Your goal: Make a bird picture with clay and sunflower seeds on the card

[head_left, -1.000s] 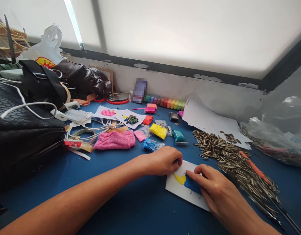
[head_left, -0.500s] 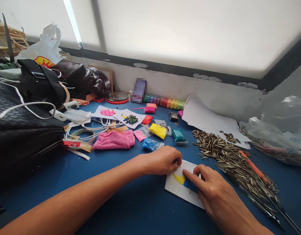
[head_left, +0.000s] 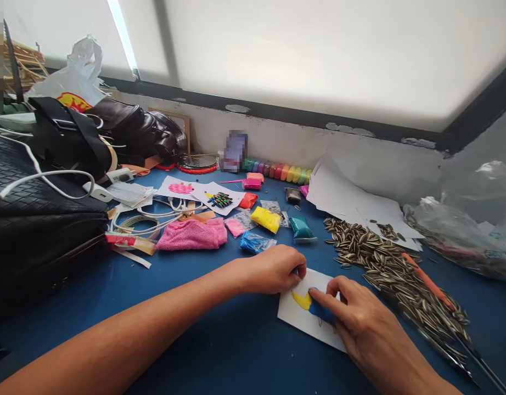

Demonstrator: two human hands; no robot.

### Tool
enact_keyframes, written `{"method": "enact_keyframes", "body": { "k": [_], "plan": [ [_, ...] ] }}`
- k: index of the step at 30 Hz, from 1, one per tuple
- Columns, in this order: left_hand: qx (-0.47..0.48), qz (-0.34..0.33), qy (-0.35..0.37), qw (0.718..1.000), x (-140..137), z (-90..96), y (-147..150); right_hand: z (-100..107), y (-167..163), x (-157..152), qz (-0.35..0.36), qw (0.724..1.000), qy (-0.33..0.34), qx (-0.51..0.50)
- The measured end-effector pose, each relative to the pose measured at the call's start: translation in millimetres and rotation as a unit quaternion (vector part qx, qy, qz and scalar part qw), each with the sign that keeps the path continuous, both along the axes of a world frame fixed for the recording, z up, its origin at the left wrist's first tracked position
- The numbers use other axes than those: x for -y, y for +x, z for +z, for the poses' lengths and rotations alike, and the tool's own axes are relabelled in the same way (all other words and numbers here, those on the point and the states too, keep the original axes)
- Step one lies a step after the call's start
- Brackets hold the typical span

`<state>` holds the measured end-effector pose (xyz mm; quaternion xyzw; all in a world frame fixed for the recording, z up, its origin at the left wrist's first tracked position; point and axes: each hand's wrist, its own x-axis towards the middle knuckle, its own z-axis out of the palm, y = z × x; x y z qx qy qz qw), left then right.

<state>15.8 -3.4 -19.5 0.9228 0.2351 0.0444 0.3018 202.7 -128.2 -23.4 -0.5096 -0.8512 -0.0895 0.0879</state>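
Observation:
A white card lies on the blue table, bearing a flat yellow clay shape joined to a patch of blue clay. At the card's upper left edge, my left hand is closed, its curled fingertips gripping that edge. My right hand reaches in from the lower right. Its index finger stretches out and presses on the blue clay beside the yellow part, while the other fingers bend loosely over the card. Part of the blue clay is hidden under this hand.
Sunflower seeds lie heaped at the right with an orange-handled tool on them. Beyond the card are packets of yellow clay, teal clay and blue clay. A pink cloth and black bag are at left.
My right index finger has shifted slightly right along the blue clay, uncovering more of its upper edge. The left hand stays at the card's edge.

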Motion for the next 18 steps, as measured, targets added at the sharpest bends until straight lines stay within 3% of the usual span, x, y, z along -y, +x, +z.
{"method": "enact_keyframes", "body": {
  "k": [18],
  "plan": [
    [-0.004, -0.002, 0.008, 1.0, -0.2, -0.6, -0.1, 2.6, 5.7, -1.9, -0.008, 0.999, 0.036, 0.011]
  ]
}}
